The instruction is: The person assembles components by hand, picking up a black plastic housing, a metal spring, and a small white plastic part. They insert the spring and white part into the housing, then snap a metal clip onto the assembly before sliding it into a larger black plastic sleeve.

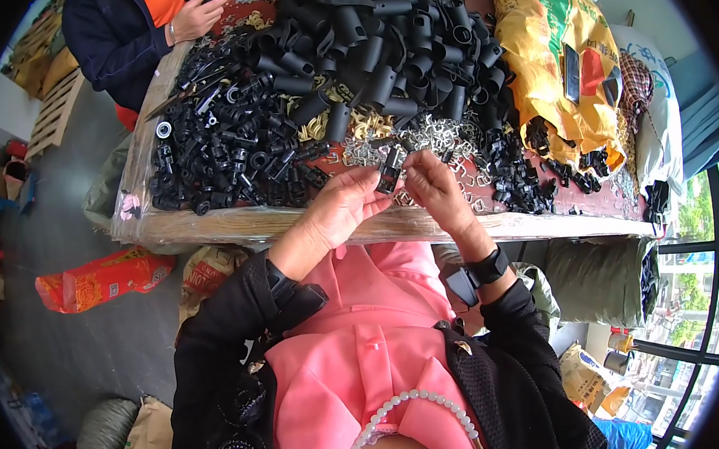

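A workroom with a smooth dark grey floor (pixel 43 344). A wide wooden-edged table (pixel 201 230) with a reddish-brown top spans the middle. On the left, a slatted pale wooden pallet (pixel 54 113). On the right, large dark-framed windows (pixel 688 289) show greenery outside and let in bright daylight; a blue curtain (pixel 704 119) hangs beyond them, near a pale wall (pixel 661 19) at far right.

A red bag (pixel 105 279) lies on the grey floor (pixel 61 199), a slatted wooden pallet (pixel 55 116) farther back
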The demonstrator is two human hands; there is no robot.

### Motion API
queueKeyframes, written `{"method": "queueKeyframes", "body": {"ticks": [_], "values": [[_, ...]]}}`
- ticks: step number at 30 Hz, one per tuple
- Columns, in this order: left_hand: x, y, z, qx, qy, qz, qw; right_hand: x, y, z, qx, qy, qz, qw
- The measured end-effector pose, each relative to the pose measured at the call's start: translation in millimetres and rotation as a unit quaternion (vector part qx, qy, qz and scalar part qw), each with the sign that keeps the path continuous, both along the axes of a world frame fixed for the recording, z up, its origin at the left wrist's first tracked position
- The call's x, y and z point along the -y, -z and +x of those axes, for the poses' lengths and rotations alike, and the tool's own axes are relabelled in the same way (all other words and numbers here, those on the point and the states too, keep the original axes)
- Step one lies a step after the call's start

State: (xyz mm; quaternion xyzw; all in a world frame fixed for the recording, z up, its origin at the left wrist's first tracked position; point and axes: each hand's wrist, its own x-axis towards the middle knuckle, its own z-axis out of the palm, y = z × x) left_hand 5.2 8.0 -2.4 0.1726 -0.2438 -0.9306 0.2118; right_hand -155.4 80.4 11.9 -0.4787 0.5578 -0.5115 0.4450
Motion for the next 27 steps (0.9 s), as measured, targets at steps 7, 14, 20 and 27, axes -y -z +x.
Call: {"method": "queueKeyframes", "body": {"ticks": [7, 14, 20, 27], "values": [[-3, -6, 6, -0.013, 0.027, -0.016, 0.999, -7, 0, 11, -0.037, -0.016, 0.022, 0.999], [-3, -7, 12, -0.04, 0.029, -0.011, 0.999, -16, -17, 17, 0.112, -0.012, 0.007, 0.994], [-5, -8, 15, -0.068, 0.041, 0.015, 0.997, -22, -7, 21, 0.012, 0.011, -0.071, 0.997], [-7, -9, 20, 0.001, 0.038, 0.023, 0.999, -21, -10, 13, 0.047, -0.012, -0.027, 0.998]]}}
